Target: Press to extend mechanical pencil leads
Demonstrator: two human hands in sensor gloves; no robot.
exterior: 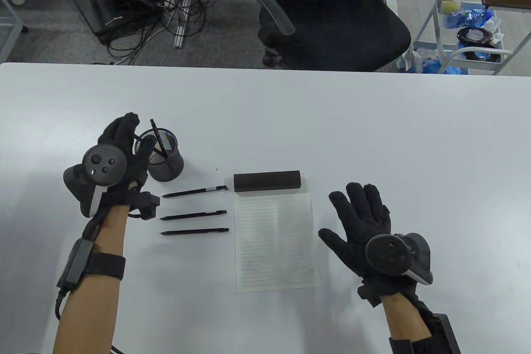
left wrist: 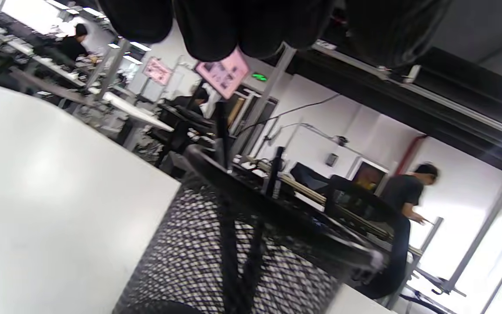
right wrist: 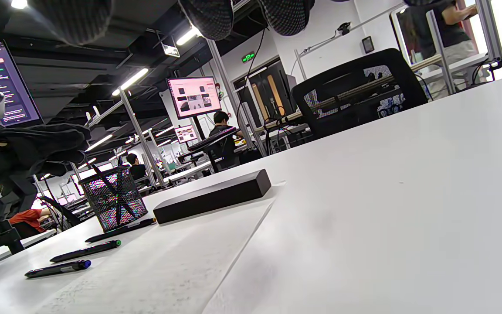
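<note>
Left hand (exterior: 120, 150) at mesh cup (exterior: 166, 159), fingers curled at rim – grip on pencil (exterior: 159, 138) inside: cannot tell. Right hand (exterior: 365, 221) flat, spread, holding nothing, 3 o'clock of paper (exterior: 276, 242). Three pencils (exterior: 194, 216) lie on table (exterior: 373, 130), 9 o'clock of paper. Advice – pinch one barrel, lift straight, thumb on cap.

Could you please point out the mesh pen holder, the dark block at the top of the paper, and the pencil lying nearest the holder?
mesh pen holder (exterior: 168, 165): table view, outer mesh wall.
dark block (exterior: 266, 180): table view, middle of top face.
nearest pencil (exterior: 195, 191): table view, mid-barrel.
</note>
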